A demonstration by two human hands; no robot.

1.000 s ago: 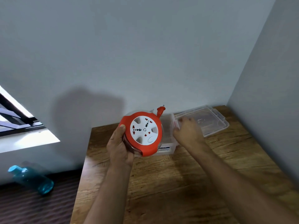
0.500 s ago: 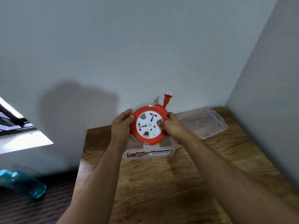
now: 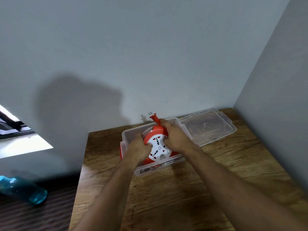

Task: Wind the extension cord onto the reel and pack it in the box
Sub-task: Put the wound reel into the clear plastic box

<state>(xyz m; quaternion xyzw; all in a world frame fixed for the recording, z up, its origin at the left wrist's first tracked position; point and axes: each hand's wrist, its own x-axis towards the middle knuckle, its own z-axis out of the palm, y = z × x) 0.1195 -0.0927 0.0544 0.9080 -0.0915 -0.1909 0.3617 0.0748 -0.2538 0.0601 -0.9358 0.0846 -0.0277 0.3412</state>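
Note:
The red cord reel [image 3: 158, 148] with its white socket face lies low inside the clear plastic box [image 3: 131, 133] at the back of the wooden table. My left hand [image 3: 139, 148] grips the reel's left rim. My right hand [image 3: 175, 137] grips its right rim and top. The red plug [image 3: 154, 120] sticks up past the box's far wall, prongs pointing upward. The wound cord itself is hidden by the reel and my hands.
The box's clear lid [image 3: 208, 127] lies flat on the table to the right, near the corner of the grey walls. The wooden table [image 3: 183, 189] stretches toward me. A blue bottle [image 3: 23, 189] lies on the dark floor at the left, below a window.
The reel was held up in front of the box by my left hand, then by both hands. It has come down into the box, with both hands on it.

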